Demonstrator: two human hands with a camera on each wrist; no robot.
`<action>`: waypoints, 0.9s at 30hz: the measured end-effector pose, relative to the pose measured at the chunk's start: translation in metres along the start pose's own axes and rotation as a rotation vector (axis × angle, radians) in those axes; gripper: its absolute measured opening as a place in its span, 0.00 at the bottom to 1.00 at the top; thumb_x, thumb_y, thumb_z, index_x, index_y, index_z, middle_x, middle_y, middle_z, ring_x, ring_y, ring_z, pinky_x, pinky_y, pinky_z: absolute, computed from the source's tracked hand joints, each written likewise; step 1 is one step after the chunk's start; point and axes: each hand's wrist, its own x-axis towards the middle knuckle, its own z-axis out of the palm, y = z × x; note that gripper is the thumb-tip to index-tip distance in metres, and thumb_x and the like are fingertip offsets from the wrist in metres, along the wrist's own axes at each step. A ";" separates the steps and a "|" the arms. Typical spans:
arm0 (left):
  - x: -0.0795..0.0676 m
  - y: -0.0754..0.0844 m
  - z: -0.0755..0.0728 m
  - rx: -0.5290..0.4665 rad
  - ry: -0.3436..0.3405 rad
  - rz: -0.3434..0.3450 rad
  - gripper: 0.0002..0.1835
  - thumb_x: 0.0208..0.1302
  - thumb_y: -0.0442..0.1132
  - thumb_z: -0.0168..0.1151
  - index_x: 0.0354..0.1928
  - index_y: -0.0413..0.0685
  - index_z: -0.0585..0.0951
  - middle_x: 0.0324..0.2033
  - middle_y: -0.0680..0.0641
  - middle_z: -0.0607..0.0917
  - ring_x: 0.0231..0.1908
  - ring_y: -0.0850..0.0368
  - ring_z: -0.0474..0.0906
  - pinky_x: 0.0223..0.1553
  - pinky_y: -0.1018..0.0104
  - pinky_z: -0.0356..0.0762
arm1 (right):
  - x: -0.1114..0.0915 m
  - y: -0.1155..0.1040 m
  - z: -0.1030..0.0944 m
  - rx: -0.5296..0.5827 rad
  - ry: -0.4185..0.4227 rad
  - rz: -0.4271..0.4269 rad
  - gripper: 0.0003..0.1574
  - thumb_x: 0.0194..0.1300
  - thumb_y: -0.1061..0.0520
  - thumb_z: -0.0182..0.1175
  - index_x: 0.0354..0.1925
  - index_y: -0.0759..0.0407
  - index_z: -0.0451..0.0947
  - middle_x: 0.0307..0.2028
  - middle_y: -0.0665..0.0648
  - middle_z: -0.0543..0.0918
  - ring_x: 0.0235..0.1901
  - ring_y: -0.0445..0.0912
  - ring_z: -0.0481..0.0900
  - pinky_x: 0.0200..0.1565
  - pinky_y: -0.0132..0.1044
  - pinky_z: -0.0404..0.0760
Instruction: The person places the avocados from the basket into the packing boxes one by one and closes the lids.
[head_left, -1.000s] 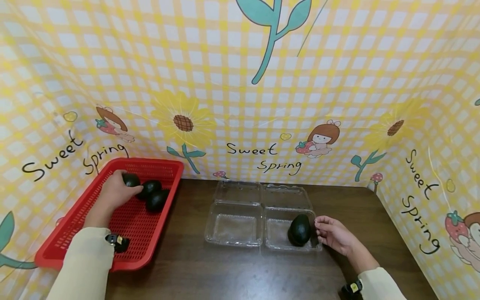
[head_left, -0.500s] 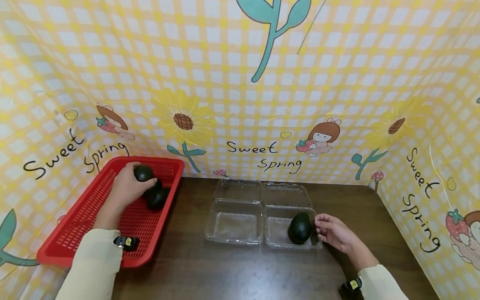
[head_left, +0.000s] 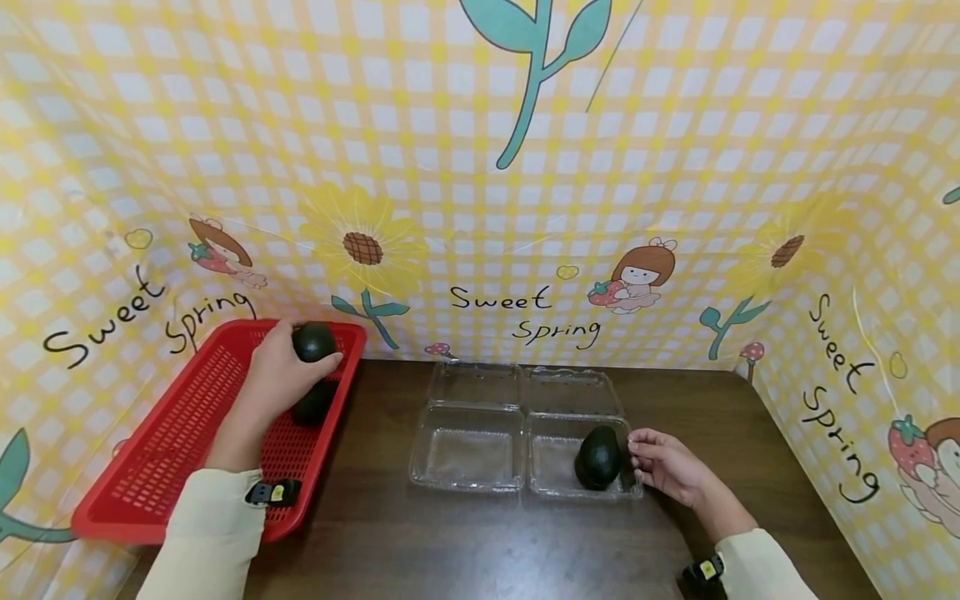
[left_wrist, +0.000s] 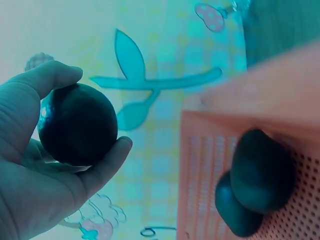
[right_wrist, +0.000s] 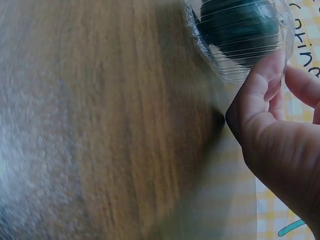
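I see the left hand curving spread fingers and thumb round one avocado, likely against slipping, with two avocados below the thumb in the red basket. A fourth avocado lies in the clear box beside the right hand, its fingertips nearly together, pinching the rim, presumably to steady it.

Bench of dark brown wood, glare on its near middle. Yellow-and-white checked cloth, creased, upright along far, left and right sides, black lettering "Sweet Spring" repeated on all three. Printed on it: leafy green stem high at far middle; sunflowers with brown centres toward far left and far right; girls holding strawberries at left, far middle and right.
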 end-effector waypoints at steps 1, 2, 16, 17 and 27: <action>-0.001 0.003 0.001 -0.007 0.001 0.004 0.43 0.67 0.54 0.68 0.71 0.31 0.63 0.60 0.28 0.74 0.53 0.34 0.76 0.49 0.38 0.80 | 0.000 0.000 0.000 0.003 -0.005 0.000 0.14 0.81 0.65 0.45 0.44 0.50 0.75 0.33 0.44 0.81 0.34 0.36 0.79 0.39 0.29 0.82; -0.002 0.006 0.003 -0.011 0.001 0.009 0.43 0.67 0.53 0.69 0.71 0.32 0.64 0.60 0.29 0.74 0.52 0.34 0.76 0.48 0.39 0.80 | 0.000 0.000 0.001 0.004 -0.007 -0.001 0.14 0.81 0.65 0.45 0.44 0.50 0.75 0.33 0.44 0.81 0.34 0.36 0.79 0.39 0.29 0.82; -0.007 0.052 0.032 -0.101 -0.037 0.065 0.39 0.64 0.50 0.71 0.70 0.37 0.67 0.61 0.32 0.77 0.55 0.36 0.77 0.50 0.43 0.80 | -0.001 0.001 0.002 0.020 -0.026 -0.003 0.18 0.81 0.66 0.43 0.42 0.49 0.76 0.33 0.45 0.81 0.34 0.36 0.79 0.39 0.29 0.82; -0.006 0.056 0.036 -0.097 -0.039 0.068 0.40 0.64 0.50 0.71 0.70 0.37 0.67 0.62 0.32 0.77 0.56 0.35 0.77 0.52 0.41 0.80 | -0.001 0.002 0.002 0.023 -0.029 -0.004 0.18 0.81 0.66 0.43 0.42 0.49 0.76 0.33 0.45 0.81 0.34 0.36 0.79 0.39 0.29 0.82; -0.004 0.078 0.071 -0.131 -0.088 0.120 0.41 0.62 0.48 0.73 0.71 0.37 0.68 0.60 0.33 0.79 0.53 0.39 0.80 0.51 0.45 0.82 | -0.001 0.000 0.003 0.027 -0.032 -0.004 0.17 0.81 0.66 0.43 0.42 0.49 0.76 0.33 0.45 0.80 0.34 0.36 0.78 0.40 0.29 0.82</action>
